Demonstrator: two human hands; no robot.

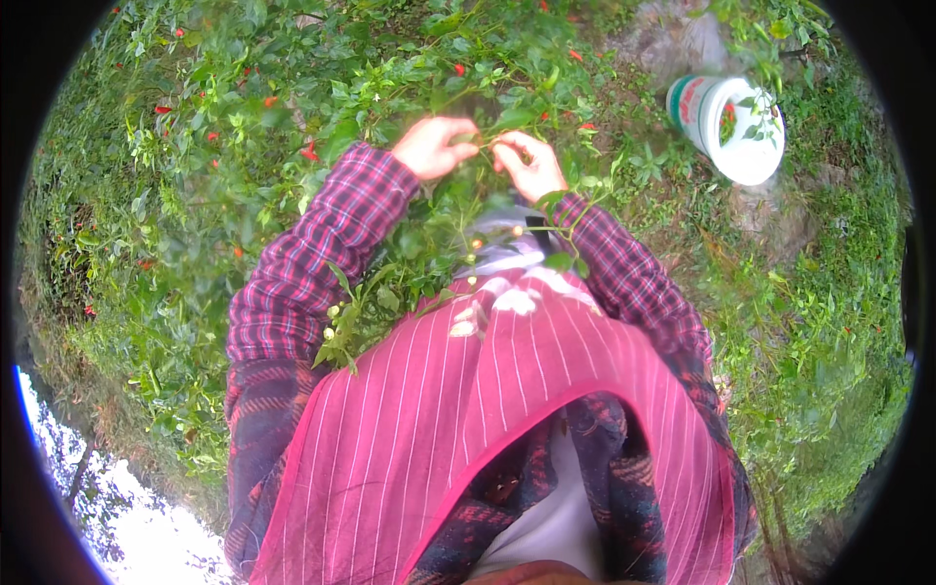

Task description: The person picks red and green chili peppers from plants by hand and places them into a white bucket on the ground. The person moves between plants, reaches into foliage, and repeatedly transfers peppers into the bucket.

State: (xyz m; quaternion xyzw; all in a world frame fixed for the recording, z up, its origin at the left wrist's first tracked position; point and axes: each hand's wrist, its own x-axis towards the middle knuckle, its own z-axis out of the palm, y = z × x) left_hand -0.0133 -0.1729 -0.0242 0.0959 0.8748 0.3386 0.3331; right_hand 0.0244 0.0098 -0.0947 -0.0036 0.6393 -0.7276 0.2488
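Among leafy chili pepper plants (409, 80) with red peppers, my two hands are raised close together. My left hand (439, 148) has its thumb and fingertips pinched on a thin stem. Just to the right, my right hand (530, 164) has curled fingers at the same stem; whether it grips the stem or something small is too blurred to tell. Red peppers (309, 151) hang to the left of my hands. Branches with small pale fruits (329, 333) lean against my plaid sleeves and pink striped apron.
A white plastic bucket (747, 164) with a green band stands at the upper right, tilted in view, with red peppers (727, 123) inside and a leafy branch over its mouth. Low weeds (790, 344) and patches of bare soil lie on the right. Dense plants spread left.
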